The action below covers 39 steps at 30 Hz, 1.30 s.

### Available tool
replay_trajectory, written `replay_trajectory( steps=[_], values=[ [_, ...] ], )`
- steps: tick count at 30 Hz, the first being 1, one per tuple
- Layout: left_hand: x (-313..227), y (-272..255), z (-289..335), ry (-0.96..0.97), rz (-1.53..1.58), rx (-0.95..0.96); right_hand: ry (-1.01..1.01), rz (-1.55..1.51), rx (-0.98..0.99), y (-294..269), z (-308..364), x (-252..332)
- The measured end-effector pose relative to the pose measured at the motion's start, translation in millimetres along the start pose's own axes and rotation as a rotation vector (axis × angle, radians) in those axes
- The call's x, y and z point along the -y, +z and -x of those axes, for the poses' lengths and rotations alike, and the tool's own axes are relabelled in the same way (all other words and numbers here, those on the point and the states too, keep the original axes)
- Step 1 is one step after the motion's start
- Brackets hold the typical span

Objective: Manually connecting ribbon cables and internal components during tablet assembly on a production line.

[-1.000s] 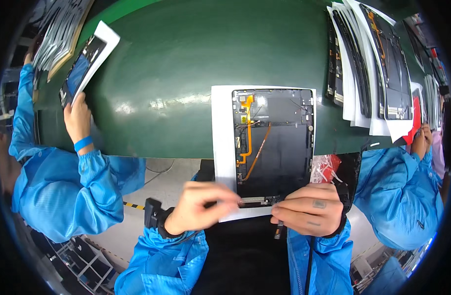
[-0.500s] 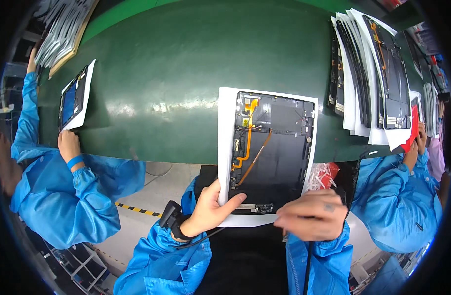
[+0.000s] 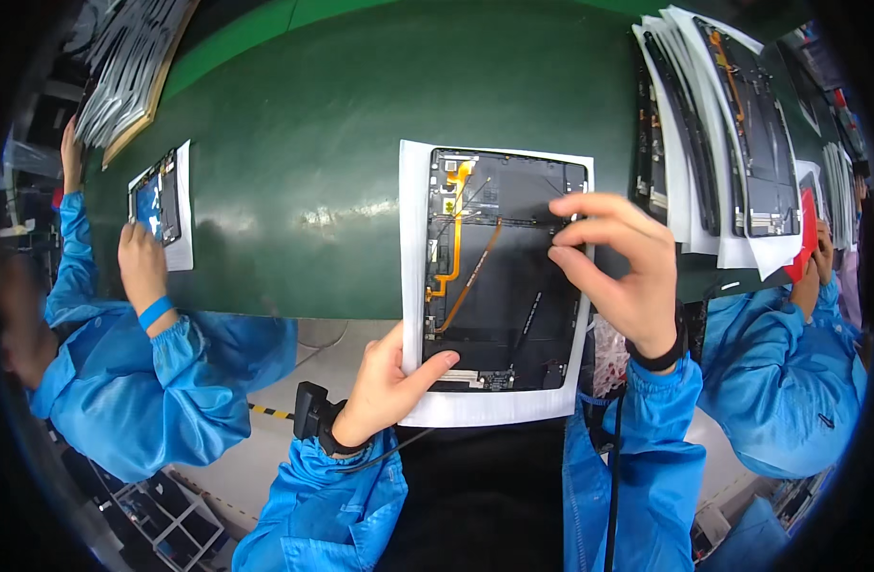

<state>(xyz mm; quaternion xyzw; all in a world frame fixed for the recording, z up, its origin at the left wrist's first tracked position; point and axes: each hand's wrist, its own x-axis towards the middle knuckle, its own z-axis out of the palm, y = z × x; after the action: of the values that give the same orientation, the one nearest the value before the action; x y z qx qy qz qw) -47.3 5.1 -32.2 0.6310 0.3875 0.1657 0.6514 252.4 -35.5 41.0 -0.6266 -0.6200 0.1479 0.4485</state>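
Head view: the open tablet housing (image 3: 528,272) lies right of centre on a white sheet (image 3: 414,238), its near end overhanging the table (image 3: 313,172). The left hand (image 3: 380,386) clasps sheet and housing at the near left corner, thumb on top. A slim black strip (image 3: 527,321) now shows in the housing's near right part, absent a half-second ago; this suggests placing it belongs to the work. The right hand (image 3: 623,262) has shifted from the near edge to the far right; its fingers are curled, thumb and middle fingertip close; whether they pinch anything cannot be told.
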Motion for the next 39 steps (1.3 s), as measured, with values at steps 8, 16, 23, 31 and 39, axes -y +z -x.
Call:
replay_trajectory(
  steps=[8, 16, 23, 31, 39],
  values=[
    [-40, -25, 17, 0.270, -0.827, -0.329, 0.000, 0.105, 0.130, 18, -9, -19],
    [-50, -1, -37, 0.753, -0.869, 0.275, 0.023, 0.189, 0.129, 26, -14, -31],
    [-37, 1, -40, 0.748, -0.878, 0.323, 0.045, 0.254, 0.113, 30, -12, -34],
    [-33, 2, -39, 0.739, -0.886, 0.334, 0.041, 0.279, 0.169, 28, -11, -35],
    [-36, 4, -38, 0.725, -0.897, 0.334, 0.041, 0.304, 0.164, 30, -11, -34]
  ],
)
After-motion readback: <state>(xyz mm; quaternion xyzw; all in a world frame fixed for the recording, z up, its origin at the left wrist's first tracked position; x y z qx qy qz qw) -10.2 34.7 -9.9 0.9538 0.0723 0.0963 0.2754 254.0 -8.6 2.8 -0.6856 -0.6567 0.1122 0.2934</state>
